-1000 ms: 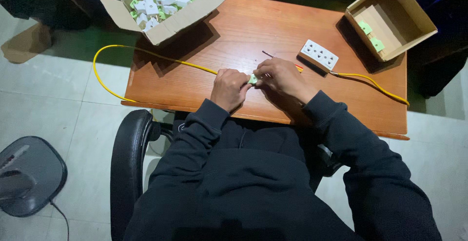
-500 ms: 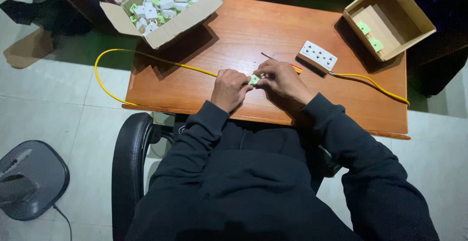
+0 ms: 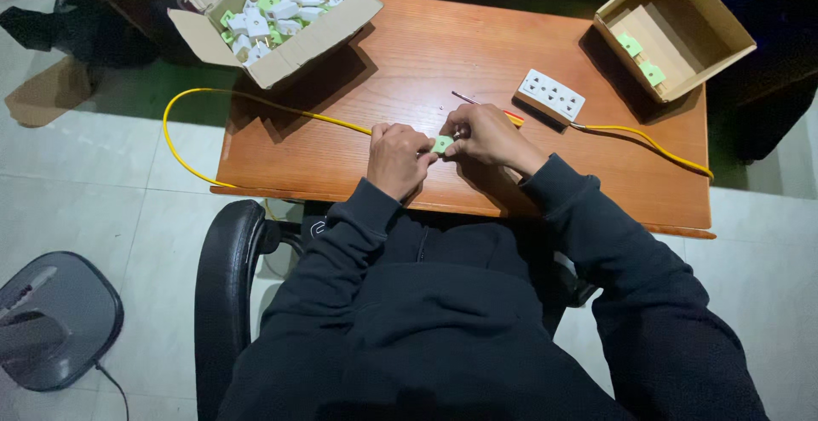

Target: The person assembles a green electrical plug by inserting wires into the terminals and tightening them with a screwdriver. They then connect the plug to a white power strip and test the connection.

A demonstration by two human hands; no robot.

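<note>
At frame centre, your left hand (image 3: pixel 397 155) and right hand (image 3: pixel 487 135) pinch one small green plug (image 3: pixel 442 143) together, yellow cable (image 3: pixel 256 107) trailing left.

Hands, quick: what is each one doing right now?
Left hand: closed, pinching the small green plug at the end of the yellow cable.
Right hand: closed on the same plug from the other side.

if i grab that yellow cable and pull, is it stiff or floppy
Probably floppy: the yellow cable sags in a loose loop off the table edge. Likely springy too, since the loop curves smoothly without kinks. Pulling may drag the white socket strip, which looks light, and tug the left hand.
</note>
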